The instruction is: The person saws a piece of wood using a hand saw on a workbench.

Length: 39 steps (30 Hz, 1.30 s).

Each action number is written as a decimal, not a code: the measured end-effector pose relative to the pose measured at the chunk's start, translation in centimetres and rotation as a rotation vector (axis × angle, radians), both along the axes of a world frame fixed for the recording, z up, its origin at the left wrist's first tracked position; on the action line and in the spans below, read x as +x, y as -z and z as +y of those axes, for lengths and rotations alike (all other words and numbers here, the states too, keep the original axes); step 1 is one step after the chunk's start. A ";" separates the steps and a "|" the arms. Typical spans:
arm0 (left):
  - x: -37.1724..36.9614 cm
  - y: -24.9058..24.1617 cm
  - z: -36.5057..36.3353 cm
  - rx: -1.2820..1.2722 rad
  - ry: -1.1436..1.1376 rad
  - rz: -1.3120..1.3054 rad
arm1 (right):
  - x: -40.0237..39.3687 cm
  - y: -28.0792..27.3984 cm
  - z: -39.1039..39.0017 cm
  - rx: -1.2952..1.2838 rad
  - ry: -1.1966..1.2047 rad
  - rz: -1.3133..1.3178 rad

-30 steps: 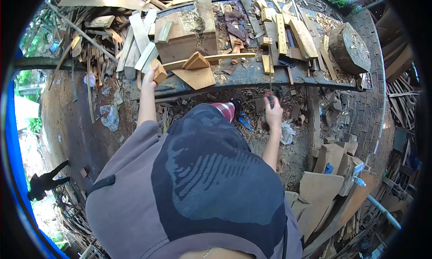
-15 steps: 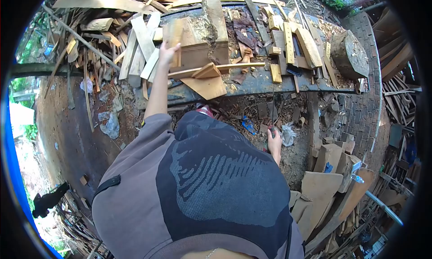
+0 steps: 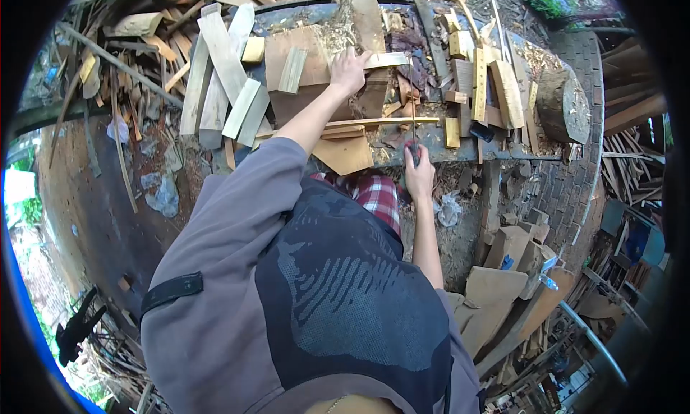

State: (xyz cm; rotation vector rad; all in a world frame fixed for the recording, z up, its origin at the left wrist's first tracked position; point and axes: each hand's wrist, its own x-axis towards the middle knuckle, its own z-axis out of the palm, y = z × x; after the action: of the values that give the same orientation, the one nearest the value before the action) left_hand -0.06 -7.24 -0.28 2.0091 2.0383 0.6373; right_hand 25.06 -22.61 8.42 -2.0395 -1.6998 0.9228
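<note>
My left hand [image 3: 348,72] presses a short pale wood strip [image 3: 387,60] down on top of a big wooden block [image 3: 316,101], the strip's end sticking out past the block's right side. In my right hand [image 3: 419,171] is the dark and red handle of a long thin-bladed tool [image 3: 413,116], seen edge-on. Its blade points away from me and passes right at the strip's outer end. Another short wood piece [image 3: 292,70] lies on the block, left of my left hand.
Pale boards [image 3: 223,54] lean left of the block. A yellow wooden bar [image 3: 479,83], a dark object [image 3: 481,131] and a log [image 3: 563,105] lie on the dark bench [image 3: 431,154] to the right. Wood slabs [image 3: 492,306] stand at the lower right.
My left hand has moved right, from the block's left side onto the pale strip on top. The right hand has risen with the tool from below the bench edge to the strip's end.
</note>
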 end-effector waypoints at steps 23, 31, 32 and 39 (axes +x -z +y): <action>4.7 -0.2 8.3 -0.173 -0.582 0.014 | -2.7 -1.2 10.7 -0.105 -0.178 -0.067; 4.6 -0.3 8.2 -0.209 -0.518 -0.031 | -3.0 -3.1 11.3 -0.117 -0.222 -0.065; 4.5 -0.3 8.2 -0.215 -0.511 -0.044 | -2.9 -3.4 11.3 -0.136 -0.223 -0.066; 4.5 -0.2 8.2 -0.211 -0.464 -0.049 | -3.4 -3.4 11.2 -0.213 -0.182 -0.062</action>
State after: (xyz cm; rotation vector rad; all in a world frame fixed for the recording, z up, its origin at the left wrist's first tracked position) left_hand 4.45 0.94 -0.10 1.4004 2.4425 0.5136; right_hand 21.66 -11.43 11.77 -2.0894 -1.9192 1.1550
